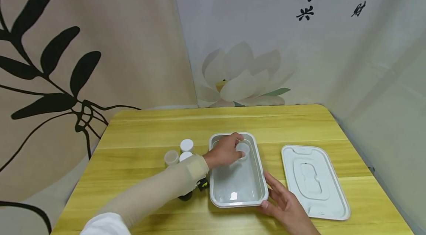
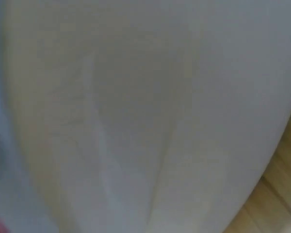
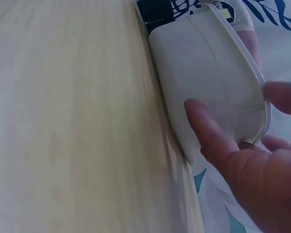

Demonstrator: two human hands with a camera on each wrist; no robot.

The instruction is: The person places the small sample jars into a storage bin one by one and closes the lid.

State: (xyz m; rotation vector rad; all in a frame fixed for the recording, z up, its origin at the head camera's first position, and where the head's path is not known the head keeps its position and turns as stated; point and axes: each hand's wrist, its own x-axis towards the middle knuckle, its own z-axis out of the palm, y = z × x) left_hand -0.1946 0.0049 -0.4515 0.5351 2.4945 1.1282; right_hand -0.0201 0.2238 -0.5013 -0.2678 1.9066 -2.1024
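My left hand [image 1: 226, 151] reaches into a pale rectangular tub [image 1: 237, 179] and pinches a small round container with a whitish top [image 1: 243, 149] between thumb and fingers, near the tub's far end. My right hand [image 1: 284, 203] is spread round the tub's near right corner, its straight fingers touching the outer wall and rim. In the right wrist view the tub [image 3: 208, 73] shows its outer side, with fingers [image 3: 213, 131] against it. The left wrist view shows mostly a blurred pale wall [image 2: 136, 121], and the hand's grip is hidden there.
A white lid [image 1: 314, 181] lies flat on the wooden table [image 1: 159, 120] right of the tub. To the left stand several small round containers, two with white caps [image 1: 186, 145] and one with a beige top [image 1: 171, 157]. A dark object [image 1: 185, 196] shows below the left forearm.
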